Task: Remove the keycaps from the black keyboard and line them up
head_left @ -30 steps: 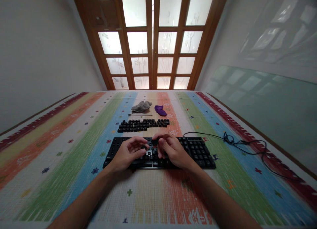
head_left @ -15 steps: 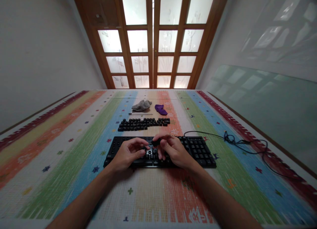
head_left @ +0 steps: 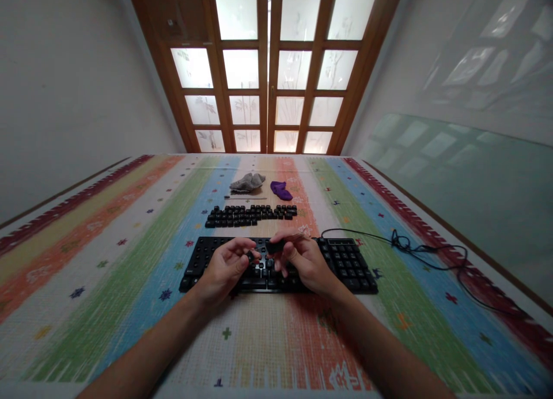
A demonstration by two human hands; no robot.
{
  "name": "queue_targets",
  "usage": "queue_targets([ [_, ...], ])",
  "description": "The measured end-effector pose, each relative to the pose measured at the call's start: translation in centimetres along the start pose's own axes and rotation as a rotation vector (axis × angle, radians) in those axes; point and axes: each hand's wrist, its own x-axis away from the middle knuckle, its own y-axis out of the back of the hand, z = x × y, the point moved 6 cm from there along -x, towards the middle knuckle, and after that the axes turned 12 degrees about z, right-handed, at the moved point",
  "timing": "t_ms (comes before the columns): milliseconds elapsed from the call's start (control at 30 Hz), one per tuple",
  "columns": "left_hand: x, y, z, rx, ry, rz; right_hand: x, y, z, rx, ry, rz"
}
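Observation:
A black keyboard (head_left: pixel 345 266) lies in front of me, many of its keys gone on the left and middle, with bare switch posts showing. Above its middle my left hand (head_left: pixel 227 268) pinches a small black keycap (head_left: pixel 250 256) between thumb and fingers. Close by on the right, my right hand (head_left: pixel 302 261) is closed on a dark, flat black piece (head_left: pixel 275 247); its kind I cannot make out. The fingertips of both hands are near each other but apart. Parts of the keyboard are hidden beneath the hands.
Rows of loose black keycaps (head_left: pixel 250 216) lie beyond the keyboard. Farther back are a thin rod (head_left: pixel 246 198), a grey cloth (head_left: pixel 247 183) and a purple cloth (head_left: pixel 281 190). The keyboard's cable (head_left: pixel 415 248) lies tangled at the right on the striped tablecloth (head_left: pixel 142 261).
My left hand has turned slightly and drawn back, showing the keycap in its fingers. The black piece in my right hand has tilted a little. The rest lies as before.

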Motion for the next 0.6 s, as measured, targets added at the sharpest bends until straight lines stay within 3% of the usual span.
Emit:
queue_targets([
  [233, 0.02, -0.11, -0.37, 0.1, 0.008, -0.052, 0.26, -0.28, 0.39, 0.109, 0.017, -0.065],
  [600, -0.31, -0.13, 0.05, 0.102, 0.039, -0.011, 0.03, 0.12, -0.05, 0.012, -0.01, -0.125],
])
